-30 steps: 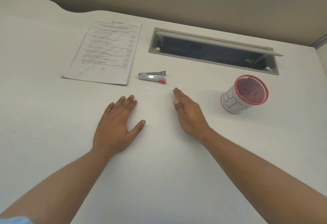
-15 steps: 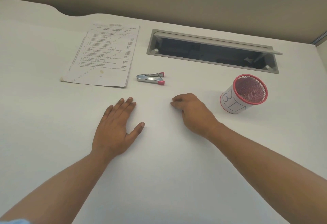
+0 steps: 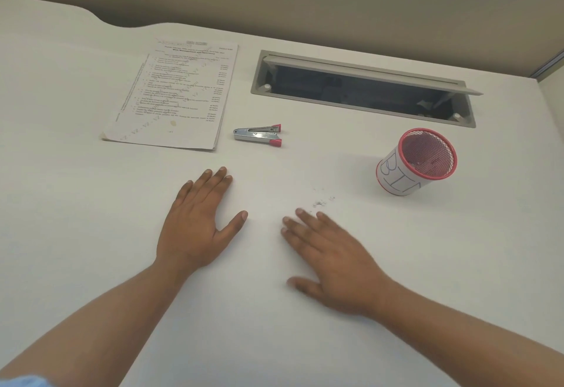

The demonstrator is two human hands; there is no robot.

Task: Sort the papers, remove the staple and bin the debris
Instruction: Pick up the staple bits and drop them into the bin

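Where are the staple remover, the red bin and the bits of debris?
staple remover (image 3: 258, 135), head view, on its metal body.
bin (image 3: 393, 177), head view, on its white labelled wall.
debris (image 3: 319, 203), head view, on the largest cluster of specks.

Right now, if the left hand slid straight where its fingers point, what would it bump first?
Probably the silver staple remover with pink tips, at its metal end. The left hand lies flat, fingers aimed away and slightly right. The stack of printed papers sits just left of that line.
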